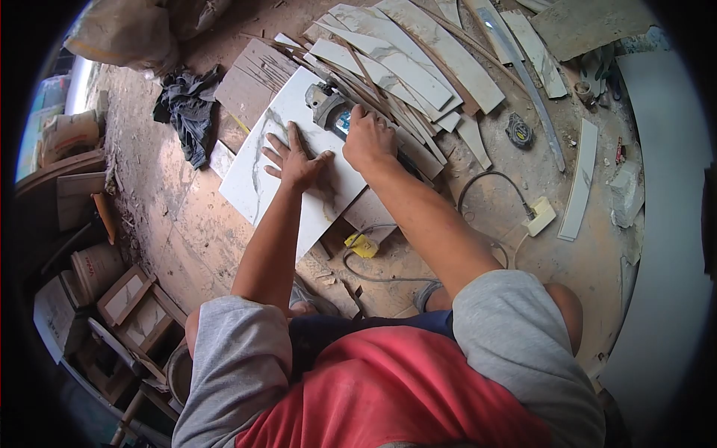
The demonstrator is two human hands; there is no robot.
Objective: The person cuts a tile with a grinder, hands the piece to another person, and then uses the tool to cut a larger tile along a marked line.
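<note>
A white tile with grey veins (254, 183) lies tilted on the floor in front of me. My left hand (296, 158) presses flat on it with the fingers spread. To its right, my right hand (369, 138) is wrapped round an angle grinder (334, 116). The grinder's metal head rests at or just over the tile's upper right part; whether its disc touches the tile cannot be made out. The underside of the grinder and part of its body are hidden by my right hand.
Cut tile strips (418, 67) are piled beyond the grinder. A tape measure (519, 131), a long metal bar (549, 134) and a socket block with a cable (541, 216) lie at right. A dark cloth (190, 112) and a bucket (97, 269) are at left.
</note>
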